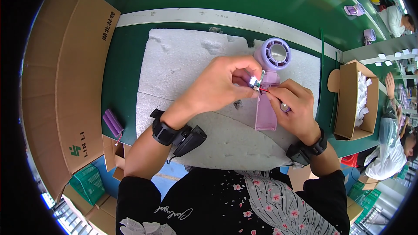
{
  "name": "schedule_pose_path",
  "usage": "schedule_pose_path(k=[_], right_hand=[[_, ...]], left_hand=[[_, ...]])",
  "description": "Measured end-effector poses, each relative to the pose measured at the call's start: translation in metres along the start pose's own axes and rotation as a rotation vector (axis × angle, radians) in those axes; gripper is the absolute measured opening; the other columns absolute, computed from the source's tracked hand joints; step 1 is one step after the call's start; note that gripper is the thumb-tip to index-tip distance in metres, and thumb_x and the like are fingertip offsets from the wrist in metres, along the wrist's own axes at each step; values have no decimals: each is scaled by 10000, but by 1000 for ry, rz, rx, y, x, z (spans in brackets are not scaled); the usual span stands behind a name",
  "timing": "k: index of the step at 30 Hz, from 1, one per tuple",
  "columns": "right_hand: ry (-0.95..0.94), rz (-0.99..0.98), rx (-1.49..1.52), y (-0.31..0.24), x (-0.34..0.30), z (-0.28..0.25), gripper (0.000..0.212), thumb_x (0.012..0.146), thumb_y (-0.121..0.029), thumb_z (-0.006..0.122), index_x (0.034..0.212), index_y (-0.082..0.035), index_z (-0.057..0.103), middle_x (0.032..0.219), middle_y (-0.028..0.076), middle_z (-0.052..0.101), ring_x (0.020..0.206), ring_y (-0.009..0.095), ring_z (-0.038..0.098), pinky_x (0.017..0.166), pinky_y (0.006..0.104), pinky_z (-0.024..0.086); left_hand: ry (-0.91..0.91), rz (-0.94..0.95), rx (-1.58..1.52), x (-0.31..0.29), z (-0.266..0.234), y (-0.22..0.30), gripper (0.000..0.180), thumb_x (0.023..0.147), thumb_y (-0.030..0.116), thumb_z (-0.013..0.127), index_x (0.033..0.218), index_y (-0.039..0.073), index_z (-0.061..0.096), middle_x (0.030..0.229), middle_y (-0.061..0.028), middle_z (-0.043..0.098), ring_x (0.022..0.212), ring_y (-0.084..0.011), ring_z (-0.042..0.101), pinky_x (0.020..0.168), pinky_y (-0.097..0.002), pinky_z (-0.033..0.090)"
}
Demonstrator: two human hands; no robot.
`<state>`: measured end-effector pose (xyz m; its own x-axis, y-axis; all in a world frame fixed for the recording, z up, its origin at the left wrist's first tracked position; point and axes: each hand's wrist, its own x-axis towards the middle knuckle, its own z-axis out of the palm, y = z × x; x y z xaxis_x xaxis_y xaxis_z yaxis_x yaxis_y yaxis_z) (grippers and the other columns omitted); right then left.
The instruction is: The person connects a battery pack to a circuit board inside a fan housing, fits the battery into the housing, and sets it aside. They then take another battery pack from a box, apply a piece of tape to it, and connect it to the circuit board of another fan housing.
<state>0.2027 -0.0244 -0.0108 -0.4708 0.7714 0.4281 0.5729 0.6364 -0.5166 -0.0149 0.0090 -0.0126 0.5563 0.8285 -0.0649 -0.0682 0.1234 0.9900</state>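
A lilac handheld fan with a round grilled head (275, 53) lies on a white foam board (183, 61). Its open handle shell (265, 119) extends toward me. Above that handle, my left hand (226, 80) pinches a small circuit board (255, 82) with a shiny metal part between thumb and fingers. My right hand (296, 109) is closed around a short red wire (264, 90) that reaches the board. A small cylinder with a round metallic end (284, 107), perhaps a battery, also sits in the right hand; most of it is hidden by the fingers.
A purple battery pack (112, 123) with a wire lies on the green table left of the foam. A large cardboard box (74, 82) walls the left side. At right stands an open carton (355, 100) holding white pieces. More fans (369, 36) and co-workers are beyond.
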Motion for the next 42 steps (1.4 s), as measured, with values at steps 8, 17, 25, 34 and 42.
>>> schedule_pose_path(k=[8, 17, 25, 34, 42], right_hand=[[18, -54, 10, 0, 2, 1, 174, 714, -21, 781, 866, -39, 700, 754, 74, 605, 595, 225, 605, 513, 300, 470], [-45, -97, 11, 2, 2, 1, 180, 702, -36, 792, 858, -58, 704, 757, 62, 591, 590, 202, 593, 511, 293, 465], [-23, 69, 78, 0, -4, 2, 220, 715, -24, 776, 908, -42, 672, 792, 88, 594, 630, 221, 610, 553, 289, 487], [131, 117, 78, -5, 3, 9, 375, 693, -5, 797, 1009, -36, 599, 924, 129, 618, 739, 213, 635, 652, 281, 516], [156, 162, 32, -1, 2, 10, 422, 669, -31, 833, 1031, -37, 616, 908, 114, 622, 749, 200, 638, 642, 278, 511]], left_hand=[[-2, 19, 85, 0, -2, 1, 351, 778, -119, 674, 1100, 21, 680, 1026, -62, 672, 937, -129, 639, 815, -281, 544], [-22, 236, 253, 1, -1, -1, 466, 752, -114, 618, 1172, 74, 696, 994, -92, 686, 879, -168, 647, 780, -281, 535], [-47, 269, 393, 0, 1, -3, 491, 725, -105, 644, 1167, 100, 702, 978, -106, 684, 804, -183, 649, 713, -280, 532], [46, 225, 321, 1, 7, 2, 369, 741, -99, 659, 1078, 41, 709, 961, -99, 693, 823, -170, 678, 772, -289, 562], [72, 103, 276, 1, 3, -6, 313, 758, -78, 690, 1058, 11, 706, 991, -91, 698, 889, -159, 685, 797, -293, 574]])
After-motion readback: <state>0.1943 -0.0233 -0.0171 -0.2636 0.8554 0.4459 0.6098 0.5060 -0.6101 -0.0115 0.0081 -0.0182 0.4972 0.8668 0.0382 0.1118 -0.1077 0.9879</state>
